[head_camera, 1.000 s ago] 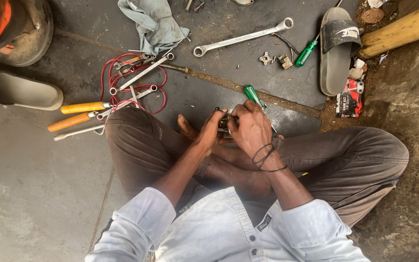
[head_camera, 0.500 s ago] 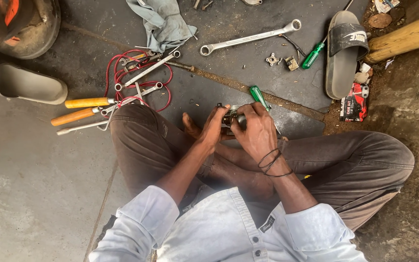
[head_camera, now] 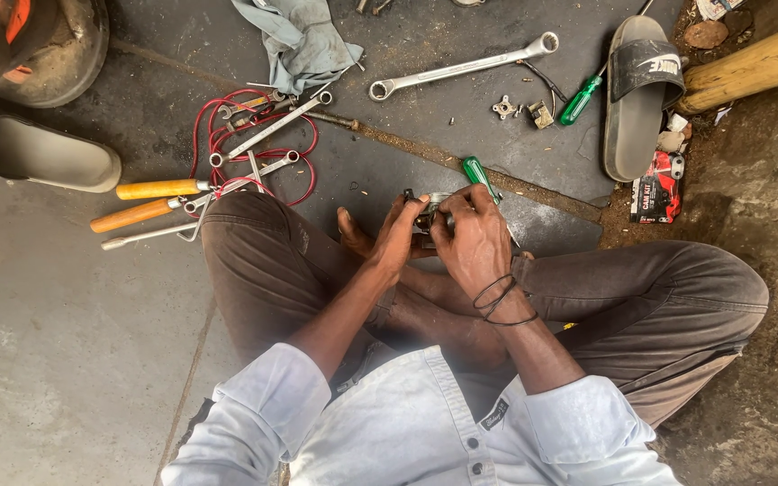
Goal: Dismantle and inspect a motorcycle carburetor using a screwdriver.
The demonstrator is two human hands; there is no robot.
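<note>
Both hands gripping small metal part over lap.
Left hand (head_camera: 398, 236) and right hand (head_camera: 474, 238) are clasping the metal part (head_camera: 431, 212); red-black packet (head_camera: 658, 186) is lying beside the sandal (head_camera: 638, 94).

metal part (head_camera: 432, 216) between both hands | wrench (head_camera: 461, 67) beyond | pliers (head_camera: 150, 202) left

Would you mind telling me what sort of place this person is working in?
Probably an informal repair workshop, on the ground: spanners such as a long spanner, orange-handled pliers and a rag lie on the floor.
</note>
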